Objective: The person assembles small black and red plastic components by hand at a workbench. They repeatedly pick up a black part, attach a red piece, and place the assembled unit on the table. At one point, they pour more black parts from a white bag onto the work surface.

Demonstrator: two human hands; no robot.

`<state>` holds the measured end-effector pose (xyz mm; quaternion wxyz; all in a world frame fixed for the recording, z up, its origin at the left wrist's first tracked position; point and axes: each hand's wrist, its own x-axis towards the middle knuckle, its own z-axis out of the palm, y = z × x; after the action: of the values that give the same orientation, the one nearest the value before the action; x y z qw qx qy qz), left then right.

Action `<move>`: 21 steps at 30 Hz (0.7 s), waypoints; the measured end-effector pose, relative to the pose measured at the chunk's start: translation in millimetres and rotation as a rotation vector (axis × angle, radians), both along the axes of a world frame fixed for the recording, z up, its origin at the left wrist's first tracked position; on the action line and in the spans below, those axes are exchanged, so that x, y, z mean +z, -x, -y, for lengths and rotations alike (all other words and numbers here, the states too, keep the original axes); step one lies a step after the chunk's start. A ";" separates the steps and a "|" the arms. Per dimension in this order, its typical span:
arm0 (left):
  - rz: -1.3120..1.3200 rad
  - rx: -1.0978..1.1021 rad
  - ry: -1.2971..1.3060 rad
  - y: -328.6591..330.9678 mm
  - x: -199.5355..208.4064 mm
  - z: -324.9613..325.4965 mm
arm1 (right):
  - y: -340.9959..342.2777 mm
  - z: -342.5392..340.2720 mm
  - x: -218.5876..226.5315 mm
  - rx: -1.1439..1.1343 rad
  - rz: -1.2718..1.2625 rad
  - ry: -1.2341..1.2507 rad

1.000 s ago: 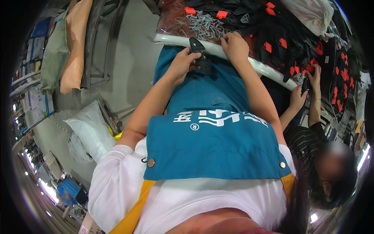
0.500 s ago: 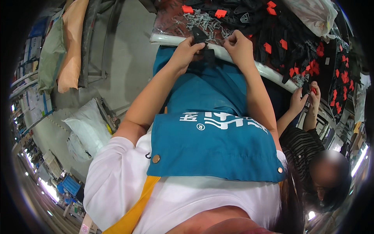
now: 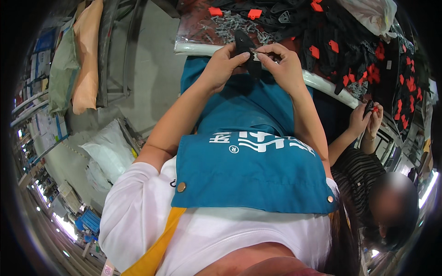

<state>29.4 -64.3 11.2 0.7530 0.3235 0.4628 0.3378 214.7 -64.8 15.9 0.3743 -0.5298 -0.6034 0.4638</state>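
Note:
My left hand (image 3: 224, 64) is closed on a black plastic part (image 3: 244, 41), long and pointed at its far end, held just in front of the table's padded white edge. My right hand (image 3: 283, 66) pinches a small silvery spring (image 3: 256, 56) against the middle of that part, thumb and forefinger together. The spring is tiny, and the fingers partly cover it. Beyond my hands, a heap of small metal springs (image 3: 230, 26) lies on the table, with red plastic tabs (image 3: 254, 14) and many black plastic parts (image 3: 322, 34) beside it.
A white padded roll (image 3: 198, 48) lines the table's near edge. At the right, another person's hands (image 3: 366, 120) hold a black part with a red piece. A clear plastic bag (image 3: 373, 16) lies at the far right. White sacks (image 3: 110, 149) stand on the floor at the left.
My right hand has moved left from beside the spring heap to the black part, bringing the spring against it. My left hand has shifted slightly right and turned the part.

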 end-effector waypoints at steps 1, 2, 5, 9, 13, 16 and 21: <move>0.006 0.006 0.008 -0.2 0.3 0.3 | -1.3 0.5 -1.5 0.004 -0.010 0.004; -0.004 -0.005 -0.004 -0.3 1.2 0.0 | -2.5 1.2 -3.4 0.008 -0.019 0.007; -0.030 -0.026 -0.042 1.8 7.1 -1.3 | -0.8 0.3 -2.0 0.028 -0.007 -0.013; -0.065 -0.040 -0.129 6.4 9.5 -2.7 | 2.6 -4.2 8.2 0.069 0.050 -0.054; -0.224 -0.078 -0.287 11.5 2.2 2.5 | 2.0 -10.4 1.6 0.146 0.072 -0.083; -0.388 -0.056 -0.349 10.3 -7.3 4.1 | 11.3 -9.3 -12.3 0.106 0.151 -0.128; -0.262 0.083 -0.339 20.5 -25.6 -8.1 | 11.3 -32.9 -12.8 0.271 0.172 -0.277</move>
<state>8.9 -56.2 -14.4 0.6068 0.4673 0.5063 0.3963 203.3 -31.9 3.1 0.3249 -0.4250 -0.7568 0.3757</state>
